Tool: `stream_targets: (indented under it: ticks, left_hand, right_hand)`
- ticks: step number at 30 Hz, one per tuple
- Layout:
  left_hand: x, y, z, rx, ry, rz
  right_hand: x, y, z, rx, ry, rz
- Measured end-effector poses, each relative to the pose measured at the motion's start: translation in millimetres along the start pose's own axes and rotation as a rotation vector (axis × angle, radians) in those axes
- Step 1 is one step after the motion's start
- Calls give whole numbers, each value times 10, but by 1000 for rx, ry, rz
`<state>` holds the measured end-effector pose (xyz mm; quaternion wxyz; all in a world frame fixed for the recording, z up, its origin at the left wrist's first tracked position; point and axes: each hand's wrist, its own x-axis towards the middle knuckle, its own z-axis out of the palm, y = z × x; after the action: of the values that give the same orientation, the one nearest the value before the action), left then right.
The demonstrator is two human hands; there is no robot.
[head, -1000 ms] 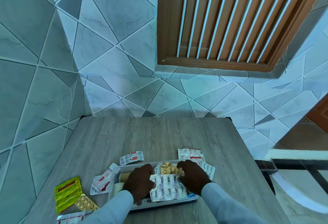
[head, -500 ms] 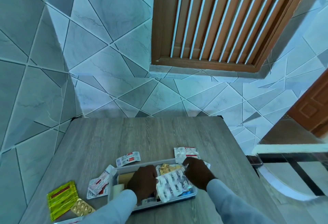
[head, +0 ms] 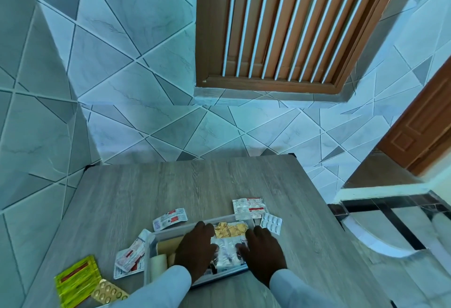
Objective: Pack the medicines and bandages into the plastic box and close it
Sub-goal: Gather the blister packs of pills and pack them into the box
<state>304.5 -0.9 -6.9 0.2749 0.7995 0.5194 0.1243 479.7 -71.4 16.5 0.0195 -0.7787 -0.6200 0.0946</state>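
A clear plastic box (head: 170,231) stands open on the grey wooden table, near its front edge. Inside lie silver blister strips (head: 228,251), a crumpled gold foil strip (head: 230,229) behind them and a cream bandage roll (head: 158,265) at the left end. My left hand (head: 195,249) lies palm down over the box's middle, its fingers on the left edge of the silver strips. My right hand (head: 264,251) grips their right edge at the box's right wall. The hands hide the rest of the box's contents.
Outside the box lie a white-and-red strip (head: 169,218) behind it, white-and-red packets (head: 249,206) and a white pill blister (head: 271,223) at the back right. To the left are more strips (head: 130,256), a yellow-green sachet (head: 76,281) and an orange pill blister (head: 108,293). A tiled wall stands behind the table.
The silver strips, tilted up between my hands half a second ago, now lie flat in the box. Both hands have come down onto them. The camera has swung a little.
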Motion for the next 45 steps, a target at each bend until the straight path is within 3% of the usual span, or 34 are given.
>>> stream_targets:
  ticks: [5,10,15,18,24,29,34,38,45]
  left_hand:
    - [41,-90,56,101,35,-59]
    - [53,-66,49,3,10,-112]
    - [31,-75,-20,-157,135,-216]
    - [-29,-126,-55,-172,102,-203]
    - [-14,-60,-169,-115,136,-119]
    - [213,44,-267,-139,135,-33]
    - [516,239,-293,-129,189,-5]
    - [843,491,-202,-98,120,-14]
    - [1460,903,172,114,-239,-117]
  right_hand:
    - [-56,7,107,-58,-95,-68]
    - [1,-38,108,-169,-133,-78]
    - [95,-132,61,-209,-180,-129]
    - [106,-159,115,-225,-219,-82]
    - [159,-87,62,11,-150,-18]
    - [277,137,-148,259,36,67]
    - [475,637,-293,295,44,179]
    - [667,955,-259,245,-87,220]
    - [920,1299,80,74,-236,69]
